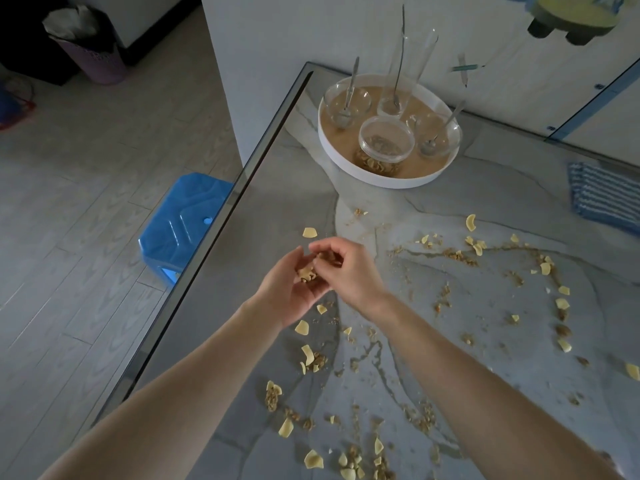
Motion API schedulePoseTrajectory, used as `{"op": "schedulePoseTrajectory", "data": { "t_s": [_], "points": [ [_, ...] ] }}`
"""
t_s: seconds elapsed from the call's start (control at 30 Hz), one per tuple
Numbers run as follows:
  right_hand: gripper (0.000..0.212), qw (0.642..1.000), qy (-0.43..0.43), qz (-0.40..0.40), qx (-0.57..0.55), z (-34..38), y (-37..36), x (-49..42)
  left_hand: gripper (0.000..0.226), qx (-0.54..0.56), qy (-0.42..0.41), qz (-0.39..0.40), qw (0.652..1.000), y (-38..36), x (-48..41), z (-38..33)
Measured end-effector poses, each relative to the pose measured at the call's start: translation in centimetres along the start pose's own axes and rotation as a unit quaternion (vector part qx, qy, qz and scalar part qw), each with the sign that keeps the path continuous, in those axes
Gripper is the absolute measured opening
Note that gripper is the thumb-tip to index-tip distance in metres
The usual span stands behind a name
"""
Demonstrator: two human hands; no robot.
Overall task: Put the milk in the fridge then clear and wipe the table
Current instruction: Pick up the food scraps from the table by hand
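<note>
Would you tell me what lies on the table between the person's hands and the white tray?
Head view: one pale flake and a few crumbs, otherwise bare tabletop between the left hand, right hand and white tray.

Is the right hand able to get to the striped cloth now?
Probably, once emptied: the right hand pinches flakes over the cupped left hand. Between it and the striped cloth lies only open table with scattered crumbs.

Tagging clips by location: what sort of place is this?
Probably a home dining area: a stone-look table strewn with cereal crumbs, a white tray of glass bowls with spoons, a blue plastic stool beside it.
</note>
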State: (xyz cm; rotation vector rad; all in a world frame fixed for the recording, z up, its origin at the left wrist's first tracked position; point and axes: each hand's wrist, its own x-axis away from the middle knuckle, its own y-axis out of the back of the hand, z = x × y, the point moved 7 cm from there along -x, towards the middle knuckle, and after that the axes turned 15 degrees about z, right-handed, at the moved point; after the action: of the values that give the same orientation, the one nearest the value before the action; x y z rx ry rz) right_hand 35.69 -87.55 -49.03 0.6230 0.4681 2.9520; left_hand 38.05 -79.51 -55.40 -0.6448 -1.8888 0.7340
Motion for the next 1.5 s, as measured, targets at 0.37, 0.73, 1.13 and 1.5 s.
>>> {"op": "schedulePoseTrajectory", "data": {
  "t_s": [0.37, 0.73, 1.13, 1.5],
  "points": [
    [0.022, 0.99, 0.068, -0.079, 0.1, 1.0, 2.2, -2.6, 0.03, 0.025, -0.015, 0.05, 0.998, 0.1, -0.2, -1.3],
    [0.042, 0.902, 0.008, 0.126, 0.414, -3.6, -0.8, -5.5, 0.032, 0.022, -0.029, 0.019, 0.999, 2.5, 0.6, -3.2],
    [0.059, 0.935, -0.049, 0.058, 0.346, -4.8, -3.3, 1.3, 0.033, -0.002, -0.02, 0.032, 0.999, 3.5, 1.8, -2.5],
    [0.038, 0.937, -0.036, 0.025, 0.346, -4.0, -3.7, 2.1, 0.032, -0.016, -0.013, 0.022, 1.0, 4.0, 2.5, -2.4]
  ]
}}
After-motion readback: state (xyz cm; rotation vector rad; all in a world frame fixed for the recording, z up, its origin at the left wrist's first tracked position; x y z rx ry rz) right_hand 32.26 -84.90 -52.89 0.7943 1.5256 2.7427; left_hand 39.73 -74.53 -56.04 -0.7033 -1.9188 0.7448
